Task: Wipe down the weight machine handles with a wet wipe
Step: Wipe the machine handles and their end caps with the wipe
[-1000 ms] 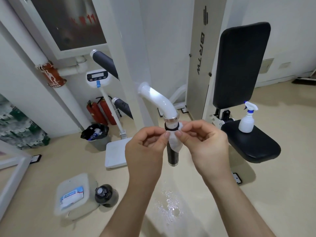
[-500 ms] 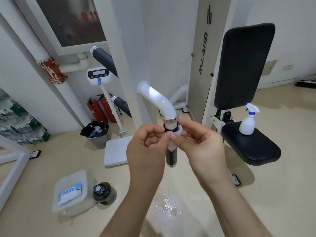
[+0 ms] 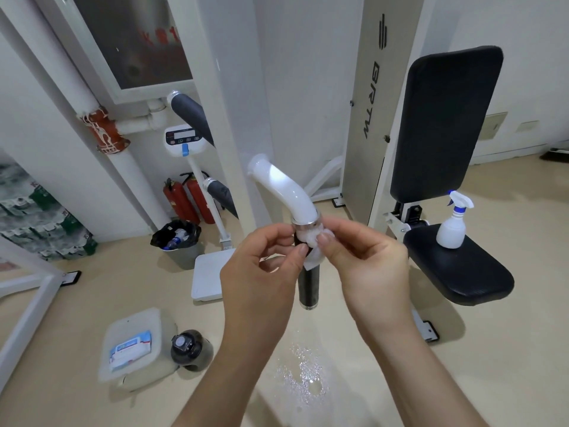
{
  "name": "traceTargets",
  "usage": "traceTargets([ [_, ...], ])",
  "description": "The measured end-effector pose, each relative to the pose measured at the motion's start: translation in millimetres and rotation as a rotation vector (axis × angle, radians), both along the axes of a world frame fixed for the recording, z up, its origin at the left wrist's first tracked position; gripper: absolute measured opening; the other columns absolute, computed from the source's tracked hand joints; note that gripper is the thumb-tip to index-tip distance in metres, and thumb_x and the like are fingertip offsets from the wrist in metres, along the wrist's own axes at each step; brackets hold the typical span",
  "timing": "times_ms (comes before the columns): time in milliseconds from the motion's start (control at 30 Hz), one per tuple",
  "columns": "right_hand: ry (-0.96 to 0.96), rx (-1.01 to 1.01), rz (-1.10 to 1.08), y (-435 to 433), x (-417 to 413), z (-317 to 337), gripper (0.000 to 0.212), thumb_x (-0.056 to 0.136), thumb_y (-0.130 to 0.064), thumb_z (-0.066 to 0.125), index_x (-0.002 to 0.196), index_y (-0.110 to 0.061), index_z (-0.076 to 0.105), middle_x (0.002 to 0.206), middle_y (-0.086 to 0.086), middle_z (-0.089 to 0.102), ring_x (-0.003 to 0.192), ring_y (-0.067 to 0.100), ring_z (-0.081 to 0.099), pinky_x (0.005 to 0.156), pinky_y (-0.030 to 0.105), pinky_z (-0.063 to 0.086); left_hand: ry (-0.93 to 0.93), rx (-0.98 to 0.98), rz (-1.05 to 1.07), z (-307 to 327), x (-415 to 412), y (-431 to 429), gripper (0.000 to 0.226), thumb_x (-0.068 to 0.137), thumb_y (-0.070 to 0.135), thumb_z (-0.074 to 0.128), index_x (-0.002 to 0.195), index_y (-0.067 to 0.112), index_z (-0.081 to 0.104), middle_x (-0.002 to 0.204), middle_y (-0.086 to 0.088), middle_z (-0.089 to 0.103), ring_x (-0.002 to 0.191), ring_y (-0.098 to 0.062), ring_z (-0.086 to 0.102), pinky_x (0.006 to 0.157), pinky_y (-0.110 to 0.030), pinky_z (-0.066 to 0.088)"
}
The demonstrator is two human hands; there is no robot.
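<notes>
A white curved machine arm ends in a black handle grip that hangs down at the middle of the view. A white wet wipe is bunched around the top of that grip, just under its chrome ring. My left hand pinches the wipe's left side between thumb and forefinger. My right hand pinches its right side, thumb on top. Two more black handles stick out of the white upright behind.
The black seat at right carries a white spray bottle. On the floor lie a plastic box with a wipe pack, a dark bottle, a scale, a lined bin and a wet patch.
The wipe has been drawn tighter around the top of the grip, and my right thumb now sits over it. Both hands stay at the handle.
</notes>
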State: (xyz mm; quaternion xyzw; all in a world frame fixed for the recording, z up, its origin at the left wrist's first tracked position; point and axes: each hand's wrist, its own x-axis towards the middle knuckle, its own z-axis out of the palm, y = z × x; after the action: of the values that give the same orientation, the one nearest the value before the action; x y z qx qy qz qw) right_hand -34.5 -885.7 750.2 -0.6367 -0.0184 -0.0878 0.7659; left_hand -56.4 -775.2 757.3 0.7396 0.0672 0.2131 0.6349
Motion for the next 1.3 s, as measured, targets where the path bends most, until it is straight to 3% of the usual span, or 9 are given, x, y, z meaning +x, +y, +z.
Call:
traceTargets([
  [300,0.019,0.033,-0.086,12,-17,-10,0.006,0.077,0.004,0.073,0.076,-0.001,0.070,0.095,0.007,0.072,0.079,0.013,0.070,0.067,0.016,0.051,-0.017,0.150,-0.150,4,-4,8,0.018,0.079,0.029,0.064,0.098,0.029,0.063,0.091,0.012,0.065,0.087,-0.007,0.061,0.074,-0.014,0.050],
  [467,0.102,-0.119,-0.144,7,-4,-3,0.020,0.071,-0.007,0.081,0.077,-0.014,0.063,0.065,-0.009,0.065,0.060,0.009,0.063,0.059,0.018,0.049,-0.009,0.260,-0.144,-5,-11,6,0.040,0.079,0.013,0.070,0.104,0.042,0.060,0.098,0.019,0.064,0.091,-0.004,0.062,0.079,-0.019,0.052],
  [567,0.143,-0.088,-0.067,1,-3,6,0.021,0.073,-0.005,0.078,0.082,-0.012,0.061,0.062,-0.011,0.060,0.054,0.011,0.061,0.053,0.018,0.049,-0.080,0.358,-0.079,-9,-7,2,0.036,0.077,0.006,0.074,0.089,0.036,0.059,0.089,0.016,0.063,0.084,-0.006,0.063,0.075,-0.021,0.052],
  [733,0.193,-0.039,0.078,-14,0,13,0.011,0.084,-0.004,0.067,0.091,-0.013,0.067,0.081,0.005,0.067,0.069,0.011,0.067,0.077,0.031,0.057,-0.075,0.355,-0.013,-10,2,4,0.024,0.074,0.011,0.078,0.068,0.030,0.067,0.075,0.018,0.065,0.068,-0.001,0.062,0.064,-0.019,0.051],
  [867,0.144,-0.241,0.018,-12,-1,13,0.020,0.080,-0.007,0.073,0.094,-0.021,0.072,0.083,0.006,0.071,0.068,0.003,0.063,0.072,0.018,0.053,-0.072,0.239,0.121,-9,1,4,0.033,0.077,0.014,0.074,0.067,0.044,0.065,0.074,0.026,0.067,0.071,0.002,0.062,0.066,-0.006,0.043],
  [1000,0.050,-0.405,-0.026,-16,1,15,0.021,0.076,-0.016,0.078,0.086,-0.033,0.074,0.079,-0.010,0.072,0.074,0.002,0.065,0.073,0.021,0.053,-0.045,0.360,0.114,-14,2,0,0.010,0.087,0.034,0.065,0.094,0.039,0.071,0.093,0.030,0.066,0.094,0.010,0.058,0.080,0.003,0.032],
  [1100,0.005,-0.502,-0.028,-22,4,18,0.029,0.076,-0.020,0.078,0.074,-0.047,0.069,0.080,-0.020,0.070,0.081,0.001,0.064,0.074,0.020,0.050,-0.032,0.525,-0.027,-16,0,-6,0.029,0.086,0.055,0.052,0.109,0.041,0.060,0.093,0.032,0.059,0.096,0.009,0.052,0.079,0.001,0.033],
  [1200,0.001,-0.517,0.028,-28,9,23,0.031,0.081,-0.014,0.073,0.076,-0.044,0.068,0.079,-0.019,0.071,0.077,0.000,0.065,0.072,0.021,0.051,-0.018,0.505,-0.105,-14,13,-6,0.019,0.087,0.051,0.057,0.101,0.040,0.061,0.081,0.017,0.060,0.081,0.000,0.054,0.067,-0.014,0.039],
  [1300,-0.026,-0.478,0.081,-30,12,25,0.037,0.085,-0.006,0.068,0.077,-0.042,0.067,0.078,-0.017,0.073,0.072,0.000,0.066,0.069,0.020,0.052,0.136,0.242,-0.243,-10,32,4,0.013,0.082,0.036,0.070,0.095,0.036,0.070,0.074,0.016,0.067,0.068,0.001,0.056,0.065,-0.017,0.039],
])
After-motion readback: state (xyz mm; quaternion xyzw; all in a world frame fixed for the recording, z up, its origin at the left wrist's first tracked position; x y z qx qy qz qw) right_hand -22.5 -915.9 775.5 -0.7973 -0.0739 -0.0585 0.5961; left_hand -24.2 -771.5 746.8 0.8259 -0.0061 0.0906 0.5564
